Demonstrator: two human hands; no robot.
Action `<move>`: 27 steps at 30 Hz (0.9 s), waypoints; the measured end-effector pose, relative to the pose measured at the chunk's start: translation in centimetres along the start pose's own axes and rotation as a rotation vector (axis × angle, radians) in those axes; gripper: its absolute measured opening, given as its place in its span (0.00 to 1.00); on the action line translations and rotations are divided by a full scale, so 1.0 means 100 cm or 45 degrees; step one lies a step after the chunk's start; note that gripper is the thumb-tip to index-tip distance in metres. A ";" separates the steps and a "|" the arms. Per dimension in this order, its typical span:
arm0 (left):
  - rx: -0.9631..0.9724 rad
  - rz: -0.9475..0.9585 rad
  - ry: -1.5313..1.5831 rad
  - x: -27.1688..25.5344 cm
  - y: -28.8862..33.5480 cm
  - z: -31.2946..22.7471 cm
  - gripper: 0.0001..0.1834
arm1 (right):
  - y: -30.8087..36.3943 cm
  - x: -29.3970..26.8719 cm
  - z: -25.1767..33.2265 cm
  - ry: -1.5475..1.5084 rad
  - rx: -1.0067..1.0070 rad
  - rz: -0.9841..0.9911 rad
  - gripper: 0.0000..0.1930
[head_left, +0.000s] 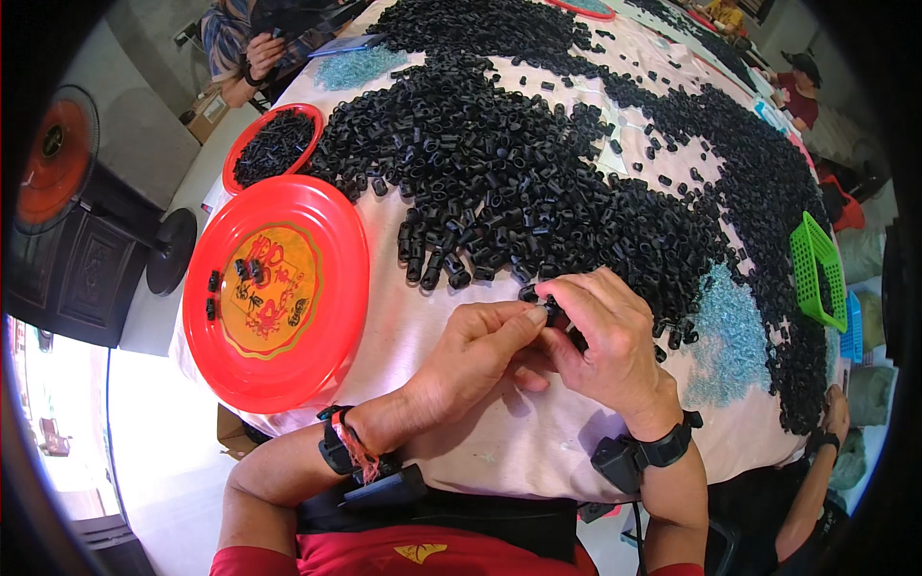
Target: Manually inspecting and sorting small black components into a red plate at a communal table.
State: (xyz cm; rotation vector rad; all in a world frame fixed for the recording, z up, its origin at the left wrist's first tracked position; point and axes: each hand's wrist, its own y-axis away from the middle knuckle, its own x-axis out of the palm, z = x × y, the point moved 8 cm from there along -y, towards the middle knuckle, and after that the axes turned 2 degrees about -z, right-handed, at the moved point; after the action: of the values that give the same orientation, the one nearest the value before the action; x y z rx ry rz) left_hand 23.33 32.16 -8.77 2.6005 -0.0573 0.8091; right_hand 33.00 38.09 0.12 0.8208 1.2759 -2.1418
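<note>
Over the pale cloth, in front of the big heap, my two hands meet fingertip to fingertip. My left hand is closed, its thumb and forefinger pinching at a small black plastic fitting. From the other side my right hand grips the same fitting with curled fingers. A small pale spot shows at the pinch, too small to name. Just beyond the fingertips begins a heap of black plastic fittings, short and tube-like. To my left, a red plastic plate holds several small black pieces.
A smaller red bowl of thin black parts stands behind the plate. Bluish clear small pieces lie in a pile at right, near a green basket. A fan stands at left. Other people sit around the table, one hand near right.
</note>
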 end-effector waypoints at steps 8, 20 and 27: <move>0.058 0.098 0.009 0.010 0.001 -0.004 0.21 | -0.002 0.001 -0.003 -0.207 -0.015 0.017 0.22; 0.052 0.013 0.098 0.004 -0.005 0.000 0.19 | 0.000 0.005 0.002 -0.042 0.078 0.028 0.21; 0.090 0.002 0.098 0.010 0.004 -0.009 0.18 | -0.001 0.002 0.000 -0.086 0.056 -0.004 0.21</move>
State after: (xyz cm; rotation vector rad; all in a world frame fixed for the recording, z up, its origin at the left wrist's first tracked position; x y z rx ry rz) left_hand 23.61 32.25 -7.45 2.6322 -0.0087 0.9269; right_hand 32.80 38.11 0.02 0.7584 1.2012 -2.1877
